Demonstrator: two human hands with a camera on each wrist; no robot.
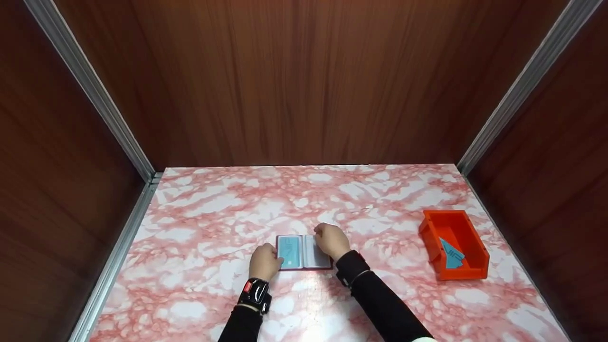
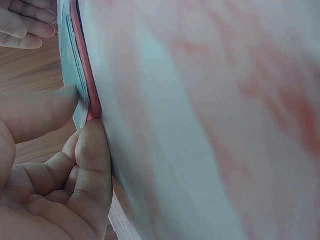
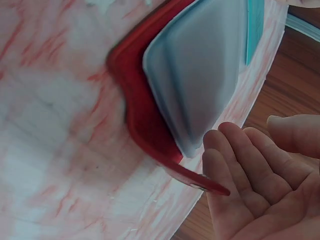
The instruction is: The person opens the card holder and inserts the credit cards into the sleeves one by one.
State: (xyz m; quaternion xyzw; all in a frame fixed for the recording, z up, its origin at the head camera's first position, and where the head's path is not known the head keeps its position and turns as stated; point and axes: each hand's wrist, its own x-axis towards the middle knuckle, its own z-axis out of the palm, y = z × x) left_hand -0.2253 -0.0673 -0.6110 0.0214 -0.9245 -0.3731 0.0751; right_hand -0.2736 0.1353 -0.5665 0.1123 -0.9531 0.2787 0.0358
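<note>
A small card holder with a red cover [image 3: 135, 107] lies open on the table. Under its left clear sleeve shows a light-blue card [image 1: 289, 251]; the right sleeves [image 3: 200, 75] look greyish and translucent. My left hand [image 1: 264, 262] pinches the holder's left edge, thumb above and curled fingers against the red cover, as the left wrist view shows. Over the right half is my right hand [image 1: 333, 241]. In the right wrist view its fingers are loosely bent at the edge of the sleeves and cover, with the thumb held apart.
An orange-red bin [image 1: 480, 271] stands at the right of the pink-and-white marbled table [image 1: 213, 209], with a blue card [image 1: 452, 256] leaning inside. Dark wood panels [image 1: 304, 85] enclose the back and both sides, with metal rails [image 1: 95, 85] along the corners.
</note>
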